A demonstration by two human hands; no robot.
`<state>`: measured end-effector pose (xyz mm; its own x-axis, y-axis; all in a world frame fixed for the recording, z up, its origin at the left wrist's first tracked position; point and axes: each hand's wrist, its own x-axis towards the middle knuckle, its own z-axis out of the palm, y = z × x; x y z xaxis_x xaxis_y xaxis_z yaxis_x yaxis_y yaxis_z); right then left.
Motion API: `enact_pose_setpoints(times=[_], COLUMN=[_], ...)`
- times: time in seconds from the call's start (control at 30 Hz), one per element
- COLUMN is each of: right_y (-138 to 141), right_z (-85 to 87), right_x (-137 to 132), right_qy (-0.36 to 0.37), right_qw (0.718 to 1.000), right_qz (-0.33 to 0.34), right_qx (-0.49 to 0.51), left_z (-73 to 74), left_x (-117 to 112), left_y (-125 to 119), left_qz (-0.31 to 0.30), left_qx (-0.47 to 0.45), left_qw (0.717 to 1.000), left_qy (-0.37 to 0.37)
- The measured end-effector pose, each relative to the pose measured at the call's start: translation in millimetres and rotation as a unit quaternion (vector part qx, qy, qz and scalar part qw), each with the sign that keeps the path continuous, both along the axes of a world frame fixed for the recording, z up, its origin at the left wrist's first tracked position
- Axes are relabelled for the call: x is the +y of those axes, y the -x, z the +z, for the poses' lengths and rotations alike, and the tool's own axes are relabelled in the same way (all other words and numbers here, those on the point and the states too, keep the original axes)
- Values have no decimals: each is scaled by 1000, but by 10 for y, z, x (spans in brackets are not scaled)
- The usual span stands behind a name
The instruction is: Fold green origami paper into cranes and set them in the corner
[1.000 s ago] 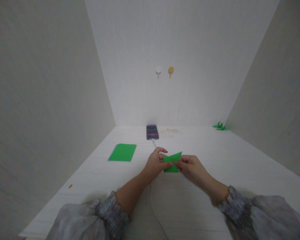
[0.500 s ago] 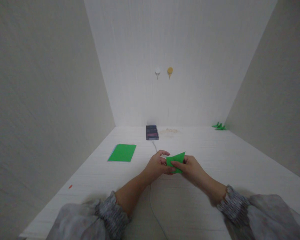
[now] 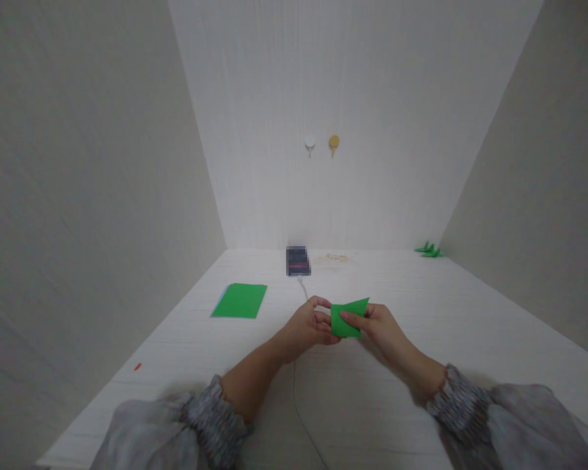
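Note:
A small folded piece of green paper [image 3: 342,328] is held up in front of me, just above the table. My right hand [image 3: 379,326] pinches it from the right, thumb across its front face and fingers behind. One corner of the paper sticks up toward the upper right. My left hand [image 3: 310,329] is at the paper's left and lower edge, its fingers curled there, with some tips hidden behind the sheet.
A stack of green paper sheets [image 3: 240,300] lies to the left on the white table [image 3: 191,391]. A blurred-out dark device [image 3: 298,261] with a white cable [image 3: 298,405] stands at the back. Several folded green pieces [image 3: 428,250] sit at the far right. A small red bit [image 3: 138,367] lies left.
The green paper has shifted slightly right with my right hand. My left thumb has slid off its front face toward the lower edge.

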<state>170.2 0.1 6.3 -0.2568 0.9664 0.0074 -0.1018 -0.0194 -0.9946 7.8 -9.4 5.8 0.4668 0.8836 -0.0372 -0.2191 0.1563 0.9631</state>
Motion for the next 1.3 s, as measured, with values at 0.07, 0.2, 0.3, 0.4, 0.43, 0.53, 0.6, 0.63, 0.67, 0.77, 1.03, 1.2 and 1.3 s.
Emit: enact_pose_setpoints(times=[0.07,0.2,0.3,0.4,0.43,0.53,0.6,0.63,0.67,0.77,1.03,1.2,1.3], right_y=[-17,-37,-19,8,14,16,12,10,7,1,20,30,32], right_z=[33,33,-30,-87,-93,-59,-11,12,30,32,-136,-142,-150], right_x=[0,3,4,0,-4,-21,-35,-41,-45,-42,2,-8,-16], right_qy=[-8,-24,-28,-27,-26,-25,-16,-11,-5,1,-15,-37,-43], right_qw=[1000,999,999,999,999,999,1000,1000,1000,1000,997,996,997], right_qz=[-18,-21,14,36,32,17,6,-1,-8,-6,74,30,13], right_qx=[-11,-33,-32,-30,-32,-26,-11,-1,7,13,-36,-73,-70], left_z=[1,-4,-6,6,14,43,53,52,47,12,-68,-47,-24], left_x=[-2,-2,0,-4,-8,-21,-23,-21,-16,2,30,26,14], left_y=[15,21,2,-22,-27,-34,-29,-22,-14,15,-20,-66,-74], left_qz=[-15,-31,-8,7,10,14,11,9,6,-12,-7,-2,-12], left_qx=[3,17,44,55,50,27,16,12,11,14,31,32,27], left_qw=[1000,999,999,998,999,999,1000,1000,1000,1000,999,999,999], left_qy=[14,8,-1,-7,-11,-22,-21,-18,-14,-3,-19,-17,-21])
